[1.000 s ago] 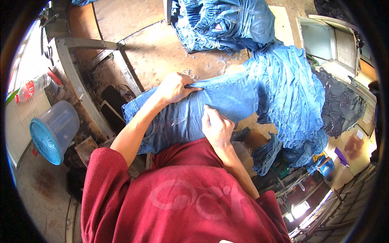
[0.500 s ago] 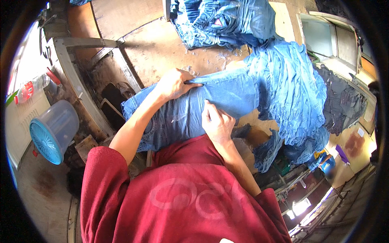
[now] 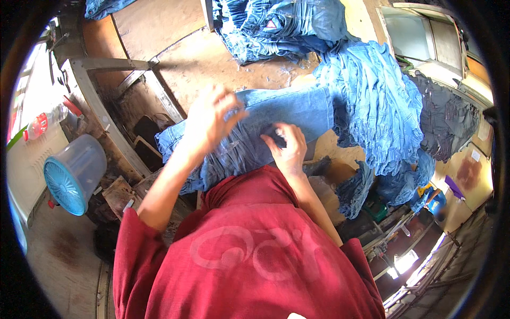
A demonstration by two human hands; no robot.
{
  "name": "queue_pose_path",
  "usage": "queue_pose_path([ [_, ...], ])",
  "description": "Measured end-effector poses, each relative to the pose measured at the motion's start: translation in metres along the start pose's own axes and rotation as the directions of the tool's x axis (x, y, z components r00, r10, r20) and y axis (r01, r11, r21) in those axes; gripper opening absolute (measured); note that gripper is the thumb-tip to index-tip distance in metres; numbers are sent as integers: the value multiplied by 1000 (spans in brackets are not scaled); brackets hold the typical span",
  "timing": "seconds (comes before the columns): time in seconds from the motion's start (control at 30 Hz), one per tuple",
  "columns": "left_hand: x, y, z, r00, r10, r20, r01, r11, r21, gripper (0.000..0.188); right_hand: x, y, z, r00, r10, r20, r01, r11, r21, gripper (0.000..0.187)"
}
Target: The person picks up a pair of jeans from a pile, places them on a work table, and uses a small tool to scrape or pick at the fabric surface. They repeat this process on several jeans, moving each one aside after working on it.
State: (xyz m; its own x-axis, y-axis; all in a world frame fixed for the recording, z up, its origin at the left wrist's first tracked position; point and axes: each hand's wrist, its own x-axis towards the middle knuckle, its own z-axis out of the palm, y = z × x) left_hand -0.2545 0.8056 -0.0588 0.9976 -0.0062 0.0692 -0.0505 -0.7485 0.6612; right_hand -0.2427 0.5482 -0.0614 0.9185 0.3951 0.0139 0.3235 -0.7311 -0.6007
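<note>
Left hand (image 3: 213, 116): blurred, hovering above the cloth, its fingers parting loosely; I am seeing nothing gripped. Right hand (image 3: 290, 151): thumb and forefinger curving apart, pinching nothing that I am able to see; contact uncertain. Denim garment (image 3: 307, 108), blue, one: lying beneath both hands, in front of the maroon shirt (image 3: 249, 210), its right end meeting the pale denim heap (image 3: 374, 109). Condition: lying drawn out, smoother rightward, creasing leftward. Progress: I am judging this piece as partly handled, remaining unfinished while both hands are hovering over it. Beyond: a denim pile (image 3: 297, 26), loose blue threads (image 3: 287, 70) lying on the brown worktop (image 3: 183, 48), a dark cloth heap (image 3: 445, 118) at far right. Which heaps are waiting and which are done, I am not managing to tell.
</note>
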Motion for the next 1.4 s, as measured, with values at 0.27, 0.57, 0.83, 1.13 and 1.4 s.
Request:
queue_pose_path([
  [0.27, -81, 27, 42, 991, 65, -119, -54, 994, 97, 15, -4, 21, 25, 953, -287, -99, 259, 938, -228, 18],
  [0.57, -90, 36, 46, 983, 75, -166, -41, 979, 200, 14, 4, 24, -8, 978, -208, -31, 200, 966, -161, 16],
  [0.83, -99, 63, 47, 960, 83, -268, -27, 978, 206, 23, 12, 9, -14, 873, 65, 484, -283, 875, 393, 39],
  [1.13, -88, 69, 44, 967, 47, -252, 2, 981, 192, 14, 6, 13, 11, 694, 431, 577, -717, 483, 502, 32],
  [1.4, -95, 57, 44, 967, -55, -248, 60, 998, 12, 11, 8, 26, 6, 571, 465, 677, -792, 96, 602, 21],
])
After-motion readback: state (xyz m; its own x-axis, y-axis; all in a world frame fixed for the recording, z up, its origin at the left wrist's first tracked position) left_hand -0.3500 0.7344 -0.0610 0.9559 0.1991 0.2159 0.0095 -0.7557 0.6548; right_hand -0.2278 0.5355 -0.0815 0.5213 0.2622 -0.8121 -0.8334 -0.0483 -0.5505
